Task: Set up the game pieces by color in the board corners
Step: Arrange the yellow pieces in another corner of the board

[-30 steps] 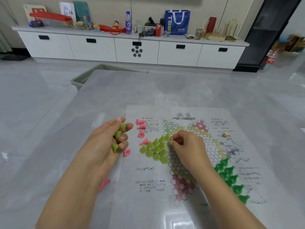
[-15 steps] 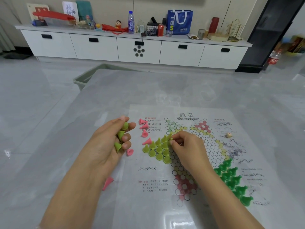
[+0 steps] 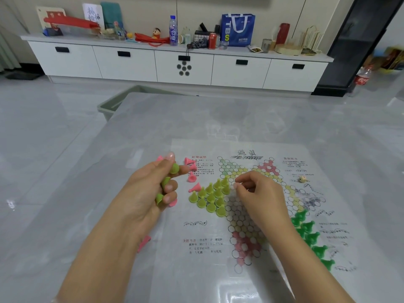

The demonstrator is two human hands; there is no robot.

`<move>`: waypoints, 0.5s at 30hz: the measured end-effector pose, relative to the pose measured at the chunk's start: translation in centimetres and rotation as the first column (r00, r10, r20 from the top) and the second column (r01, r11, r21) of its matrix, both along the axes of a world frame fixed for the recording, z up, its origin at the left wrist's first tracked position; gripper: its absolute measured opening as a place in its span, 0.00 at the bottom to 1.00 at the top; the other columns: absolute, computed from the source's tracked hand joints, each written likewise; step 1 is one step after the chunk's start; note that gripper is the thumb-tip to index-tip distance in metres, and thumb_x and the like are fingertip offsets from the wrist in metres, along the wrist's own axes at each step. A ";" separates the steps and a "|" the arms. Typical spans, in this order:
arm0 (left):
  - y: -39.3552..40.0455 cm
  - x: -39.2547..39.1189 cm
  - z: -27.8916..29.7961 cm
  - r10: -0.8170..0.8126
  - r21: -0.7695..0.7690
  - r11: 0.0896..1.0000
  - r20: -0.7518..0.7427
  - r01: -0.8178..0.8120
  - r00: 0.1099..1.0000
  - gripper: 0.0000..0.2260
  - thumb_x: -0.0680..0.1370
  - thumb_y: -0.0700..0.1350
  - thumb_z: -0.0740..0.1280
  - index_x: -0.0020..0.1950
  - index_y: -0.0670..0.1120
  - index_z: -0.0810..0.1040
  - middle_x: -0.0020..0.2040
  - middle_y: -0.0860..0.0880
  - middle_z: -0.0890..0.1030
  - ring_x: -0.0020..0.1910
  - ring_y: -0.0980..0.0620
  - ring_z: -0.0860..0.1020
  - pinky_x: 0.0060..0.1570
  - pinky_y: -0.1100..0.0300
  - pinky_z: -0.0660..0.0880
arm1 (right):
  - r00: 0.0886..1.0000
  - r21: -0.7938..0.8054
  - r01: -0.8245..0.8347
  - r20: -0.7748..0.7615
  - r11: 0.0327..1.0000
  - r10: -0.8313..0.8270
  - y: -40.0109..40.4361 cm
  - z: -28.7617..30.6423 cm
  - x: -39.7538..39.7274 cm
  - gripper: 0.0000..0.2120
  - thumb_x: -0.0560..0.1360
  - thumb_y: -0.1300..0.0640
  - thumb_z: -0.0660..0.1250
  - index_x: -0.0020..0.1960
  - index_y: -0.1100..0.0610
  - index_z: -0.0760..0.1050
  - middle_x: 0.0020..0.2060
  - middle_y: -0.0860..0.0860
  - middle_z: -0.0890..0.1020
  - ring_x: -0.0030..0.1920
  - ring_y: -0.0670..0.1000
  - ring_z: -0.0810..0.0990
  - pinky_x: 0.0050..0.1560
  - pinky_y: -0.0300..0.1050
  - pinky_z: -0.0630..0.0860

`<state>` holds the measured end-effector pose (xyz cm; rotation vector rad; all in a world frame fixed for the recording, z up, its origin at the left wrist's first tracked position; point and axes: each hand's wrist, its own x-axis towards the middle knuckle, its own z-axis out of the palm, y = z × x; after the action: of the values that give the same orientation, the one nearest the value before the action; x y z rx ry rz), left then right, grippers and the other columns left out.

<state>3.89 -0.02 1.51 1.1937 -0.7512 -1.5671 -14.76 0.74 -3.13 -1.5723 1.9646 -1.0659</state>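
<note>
The fingers (image 3: 237,185) of the right hand (image 3: 260,193) were pinched together at the right edge of the yellow-green pieces (image 3: 211,196). Half a second before, a small pale piece showed between them; now I could not tell if anything was held, so I judged that the piece had just been set down or was being set down. The cluster looked the same as before, a tight triangle on the left corner of the board (image 3: 251,206).

The left hand (image 3: 150,193) had stayed in its place, lifted a little above the bench (image 3: 196,119). Its fingers (image 3: 169,189) were curled and clamped on three more yellow-green pieces, so this corner was probably not finished, and the hand served as the store for it.

The pink pieces (image 3: 192,178) lay loose on the left of the cluster, some tipped on their side, not yet sorted. The dark green pieces (image 3: 310,235) stood in a row at the near right corner.

A grey-green bin (image 3: 113,106) stood past the far left edge of the bench; what was inside it I could not see.
</note>
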 end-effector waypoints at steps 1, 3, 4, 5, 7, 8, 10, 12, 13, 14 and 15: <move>0.2 -0.3 0.0 -0.033 -0.013 0.999 0.005 0.033 0.999 0.11 0.74 0.49 0.64 0.38 0.41 0.74 0.32 0.48 0.82 0.20 0.58 0.63 0.17 0.70 0.61 | 0.999 -0.034 0.015 0.044 0.999 -0.014 0.3 0.6 -0.1 0.04 0.73 0.59 0.66 0.44 0.52 0.78 0.33 0.42 0.78 0.34 0.41 0.76 0.33 0.29 0.70; 0.6 -1.0 0.0 -0.128 -0.033 0.991 0.040 0.129 0.991 0.14 0.71 0.52 0.64 0.39 0.40 0.73 0.30 0.48 0.82 0.20 0.59 0.62 0.16 0.70 0.59 | 0.986 -0.095 -0.021 0.160 0.995 0.036 0.9 2.0 0.2 0.04 0.72 0.58 0.67 0.42 0.49 0.78 0.33 0.44 0.79 0.33 0.42 0.76 0.34 0.28 0.72; 0.8 -1.4 -0.2 -0.177 -0.040 0.983 0.081 0.181 0.981 0.16 0.71 0.53 0.63 0.39 0.40 0.72 0.30 0.48 0.81 0.20 0.59 0.62 0.17 0.70 0.59 | 0.973 -0.118 -0.077 0.207 0.990 0.100 1.3 2.7 0.5 0.04 0.72 0.58 0.68 0.43 0.48 0.78 0.33 0.45 0.79 0.33 0.41 0.76 0.34 0.28 0.72; 1.0 -1.8 -0.4 -0.219 -0.046 0.973 0.127 0.226 0.967 0.16 0.71 0.55 0.63 0.40 0.40 0.73 0.29 0.48 0.80 0.20 0.58 0.62 0.17 0.69 0.59 | 0.955 -0.134 -0.149 0.238 0.980 0.177 1.7 3.2 0.9 0.05 0.72 0.57 0.68 0.44 0.47 0.79 0.32 0.45 0.79 0.33 0.40 0.75 0.35 0.29 0.72; 1.2 -2.6 -0.8 -0.268 -0.057 0.957 0.207 0.285 0.941 0.16 0.72 0.56 0.62 0.39 0.42 0.74 0.26 0.49 0.77 0.20 0.58 0.61 0.17 0.69 0.58 | 0.908 -0.137 -0.294 0.271 0.946 0.321 2.4 3.8 1.8 0.06 0.71 0.57 0.69 0.45 0.46 0.79 0.31 0.46 0.79 0.31 0.41 0.75 0.34 0.32 0.72; 1.3 -3.0 -1.0 -0.273 -0.062 0.953 0.242 0.296 0.931 0.15 0.73 0.55 0.62 0.38 0.43 0.74 0.25 0.50 0.76 0.19 0.58 0.61 0.17 0.69 0.58 | 0.884 -0.126 -0.352 0.281 0.927 0.374 2.6 3.9 2.1 0.06 0.71 0.57 0.69 0.45 0.46 0.79 0.30 0.48 0.80 0.31 0.45 0.75 0.34 0.36 0.73; 1.4 -3.4 -1.2 -0.261 -0.070 0.953 0.300 0.294 0.917 0.15 0.74 0.54 0.62 0.36 0.44 0.73 0.23 0.51 0.74 0.19 0.58 0.61 0.17 0.68 0.58 | 0.853 -0.098 -0.409 0.311 0.907 0.419 2.7 3.7 2.4 0.05 0.72 0.58 0.69 0.45 0.48 0.80 0.31 0.52 0.81 0.34 0.53 0.77 0.38 0.46 0.75; 1.4 -3.5 -1.2 -0.254 -0.081 0.953 0.307 0.291 0.917 0.14 0.72 0.55 0.63 0.37 0.44 0.73 0.22 0.51 0.74 0.19 0.58 0.61 0.17 0.68 0.57 | 0.816 -0.081 -0.430 0.390 0.899 0.426 2.6 3.5 2.1 0.04 0.73 0.60 0.68 0.45 0.53 0.80 0.30 0.52 0.81 0.33 0.50 0.77 0.38 0.44 0.75; 1.3 -3.5 -1.2 -0.265 -0.090 0.949 0.298 0.304 0.917 0.15 0.70 0.56 0.64 0.38 0.44 0.73 0.23 0.51 0.74 0.19 0.58 0.61 0.17 0.68 0.57 | 0.790 -0.073 -0.447 0.435 0.891 0.432 2.7 3.6 1.8 0.04 0.73 0.61 0.67 0.45 0.55 0.80 0.29 0.51 0.81 0.32 0.46 0.76 0.36 0.39 0.74; 1.3 -3.5 -1.1 -0.283 -0.097 0.942 0.293 0.323 0.913 0.16 0.67 0.57 0.64 0.40 0.44 0.73 0.23 0.51 0.75 0.18 0.58 0.62 0.17 0.68 0.58 | 0.767 -0.067 -0.461 0.472 0.885 0.435 2.7 3.7 1.6 0.04 0.73 0.62 0.66 0.44 0.57 0.80 0.29 0.49 0.80 0.31 0.43 0.75 0.34 0.36 0.72; 1.3 -3.5 -1.1 -0.302 -0.099 0.934 0.294 0.343 0.907 0.17 0.66 0.57 0.65 0.42 0.43 0.72 0.24 0.50 0.76 0.18 0.59 0.62 0.17 0.68 0.58 | 0.752 -0.065 -0.466 0.497 0.882 0.434 2.8 3.7 1.4 0.04 0.73 0.62 0.66 0.43 0.59 0.80 0.28 0.48 0.80 0.30 0.41 0.74 0.33 0.33 0.71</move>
<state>0.42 1.32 0.43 1.2345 -1.2836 -1.5918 -13.34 3.54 0.61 -1.4427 1.1772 -1.0516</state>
